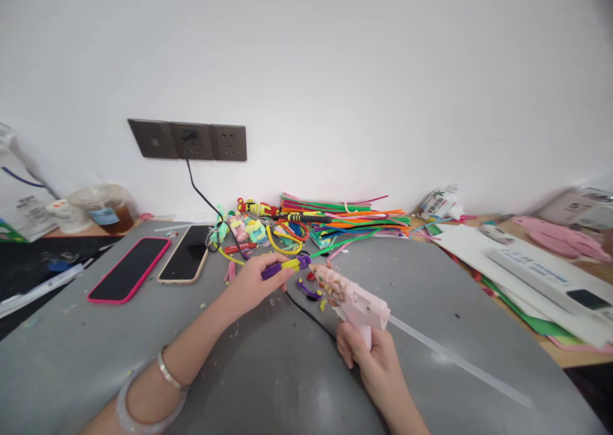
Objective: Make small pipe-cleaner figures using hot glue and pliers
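Note:
My left hand [261,280] is closed around a purple and yellow pipe-cleaner piece [287,266], whose purple end sticks out to the right. In my right hand [366,352] is a pale pink hot glue gun [361,304], gripped by its handle. The gun's nozzle, crusted with old glue, points left and lies close to the purple end; whether they touch I cannot tell. A long clear glue stick [460,358] sticks out of the gun's back. Below the nozzle lie small purple and yellow pipe-cleaner scraps [310,290] on the grey mat [268,371].
Bundled colourful pipe cleaners [354,214] lie along the wall beside small fuzzy figures [249,227]. Two phones, one pink-edged [130,272] and one beige-edged [186,256], are at left near a drink cup [108,211]. A black cord [311,315] crosses the mat. Papers [517,278] fill the right side.

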Available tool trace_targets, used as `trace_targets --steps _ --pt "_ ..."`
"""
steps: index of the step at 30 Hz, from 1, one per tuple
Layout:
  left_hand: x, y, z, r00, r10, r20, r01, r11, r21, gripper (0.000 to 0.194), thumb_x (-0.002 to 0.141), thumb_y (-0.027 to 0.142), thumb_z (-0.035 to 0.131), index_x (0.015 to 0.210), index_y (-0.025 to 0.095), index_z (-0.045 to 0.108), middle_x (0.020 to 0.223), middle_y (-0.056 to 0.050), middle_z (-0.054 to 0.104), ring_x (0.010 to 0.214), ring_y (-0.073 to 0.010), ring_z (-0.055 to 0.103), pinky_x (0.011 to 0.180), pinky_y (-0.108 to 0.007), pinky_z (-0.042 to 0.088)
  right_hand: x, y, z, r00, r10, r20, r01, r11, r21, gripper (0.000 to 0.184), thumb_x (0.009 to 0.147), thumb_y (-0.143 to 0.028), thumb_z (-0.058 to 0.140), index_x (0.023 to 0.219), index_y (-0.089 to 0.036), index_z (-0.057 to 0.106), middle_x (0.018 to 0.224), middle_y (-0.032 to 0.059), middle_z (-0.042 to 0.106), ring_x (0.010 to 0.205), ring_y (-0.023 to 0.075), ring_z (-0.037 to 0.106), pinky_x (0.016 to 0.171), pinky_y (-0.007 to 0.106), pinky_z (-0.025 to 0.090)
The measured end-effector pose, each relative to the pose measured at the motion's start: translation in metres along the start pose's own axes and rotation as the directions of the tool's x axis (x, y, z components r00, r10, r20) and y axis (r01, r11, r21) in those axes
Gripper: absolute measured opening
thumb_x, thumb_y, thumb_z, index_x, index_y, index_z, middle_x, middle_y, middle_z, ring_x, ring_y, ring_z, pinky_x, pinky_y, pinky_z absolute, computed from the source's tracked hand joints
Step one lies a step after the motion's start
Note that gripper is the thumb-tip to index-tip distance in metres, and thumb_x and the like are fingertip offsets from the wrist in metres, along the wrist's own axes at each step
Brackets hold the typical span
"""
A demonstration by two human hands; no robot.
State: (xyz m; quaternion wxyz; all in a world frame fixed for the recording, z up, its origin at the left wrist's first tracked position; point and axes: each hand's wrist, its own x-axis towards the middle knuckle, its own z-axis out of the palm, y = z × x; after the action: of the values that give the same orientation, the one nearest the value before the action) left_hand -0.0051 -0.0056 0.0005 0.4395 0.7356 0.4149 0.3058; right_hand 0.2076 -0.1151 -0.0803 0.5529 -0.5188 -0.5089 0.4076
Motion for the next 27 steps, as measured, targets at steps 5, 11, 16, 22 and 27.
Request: trace_targets --steps 5,11,16,22,27 --pt "-0.0003 -0.0013 -0.0014 0.999 -0.001 -0.046 -0.001 0.999 -0.048 0.028 0.091 0.043 0.053 0.08 0.019 0.061 0.065 0.002 0.064 0.053 -0.0123 0.047 0.056 -0.024 0.036 0.0042 -0.0002 -0.0037 0.997 -0.065 0.036 0.066 0.997 -0.034 0.057 0.096 -0.056 0.049 0.052 -0.02 0.048 0.043 -0.0009 0.046 0.044 0.0118 0.041 0.048 0.027 0.03" --pt "-0.0011 0.0019 -0.0018 1.0 -0.025 -0.018 0.024 0.999 -0.046 0.028 0.091 0.043 0.053 0.08 0.019 0.061 0.062 0.002 0.064 0.052 -0.0123 0.045 0.055 -0.024 0.035 0.005 0.0022 -0.0057 0.993 -0.087 0.079 0.08 0.994 0.08 0.057 0.098 -0.057 0.044 0.055 -0.02 0.051 0.046 -0.0008 0.048 0.045 0.0118 0.04 0.048 0.027 0.028" --pt "-0.002 0.0026 -0.0001 0.998 0.021 0.055 -0.02 1.0 -0.009 0.031 0.092 0.044 0.053 0.078 0.018 0.062 0.065 0.001 0.066 0.059 -0.014 0.052 0.06 -0.025 0.037 0.0055 0.0013 -0.0033 0.986 -0.133 0.099 0.124 0.987 0.098 0.056 0.097 -0.058 0.046 0.056 -0.02 0.049 0.048 -0.002 0.045 0.045 0.0112 0.038 0.048 0.027 0.028" --pt "-0.002 -0.0023 0.0003 0.999 0.006 0.051 -0.003 0.998 -0.067 0.032 0.092 0.047 0.054 0.081 0.017 0.062 0.065 0.001 0.065 0.053 -0.0115 0.046 0.055 -0.024 0.035 0.0028 0.004 -0.0026 0.994 -0.101 0.03 0.101 0.995 0.001 0.055 0.094 -0.058 0.051 0.054 -0.02 0.047 0.046 -0.0023 0.044 0.044 0.0118 0.04 0.048 0.027 0.029" --pt "0.0002 -0.0047 -0.0037 0.997 -0.012 -0.072 -0.008 0.962 -0.274 0.038 0.091 0.054 0.052 0.085 0.018 0.059 0.063 0.001 0.064 0.049 -0.0096 0.04 0.049 -0.023 0.03 0.0041 -0.004 -0.0047 0.992 -0.062 -0.106 0.062 0.998 -0.005 0.054 0.091 -0.06 0.055 0.054 -0.019 0.054 0.046 -0.0008 0.048 0.046 0.0134 0.044 0.049 0.028 0.034"
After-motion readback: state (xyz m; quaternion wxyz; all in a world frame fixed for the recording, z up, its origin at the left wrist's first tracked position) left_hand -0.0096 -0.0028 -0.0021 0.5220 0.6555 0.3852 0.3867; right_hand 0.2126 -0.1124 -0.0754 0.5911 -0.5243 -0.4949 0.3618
